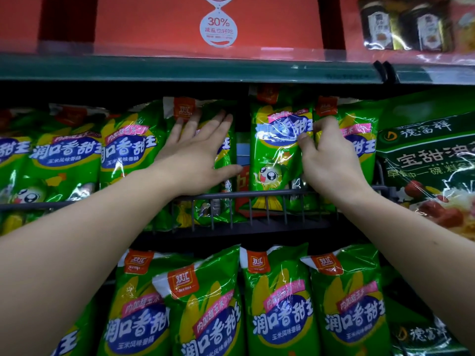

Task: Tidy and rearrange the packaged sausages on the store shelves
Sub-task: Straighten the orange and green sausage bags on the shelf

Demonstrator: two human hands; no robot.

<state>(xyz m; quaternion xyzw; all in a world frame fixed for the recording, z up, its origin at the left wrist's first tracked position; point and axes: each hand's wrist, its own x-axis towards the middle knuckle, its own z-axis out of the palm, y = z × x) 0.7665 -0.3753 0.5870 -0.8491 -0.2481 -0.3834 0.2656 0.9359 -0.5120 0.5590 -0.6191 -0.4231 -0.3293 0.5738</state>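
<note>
Shelving: two stocked shelves of green sausage packs sit under a teal shelf edge (180,69) that carries red boxes (208,21).
Wire rail: a dark wire rail (257,195) fronts the upper sausage shelf, and both forearms reach over it.
Open room: a dark gap (241,150) between the two middle packs shows the shelf back; elsewhere packs stand edge to edge.
Neighbouring goods: a large dark-green bag (426,150) presses against the row's right end.
Upper row: about six packs visible, upright.
Lower row: four full packs (282,304) visible, overlapping and slightly tilted.
Left hand (198,155): fingers spread wide, palm flat against a pack (221,116), gripping nothing.
Right hand (331,155): thumb and fingers pinched on the right edge of a corn-cartoon pack (277,150).
</note>
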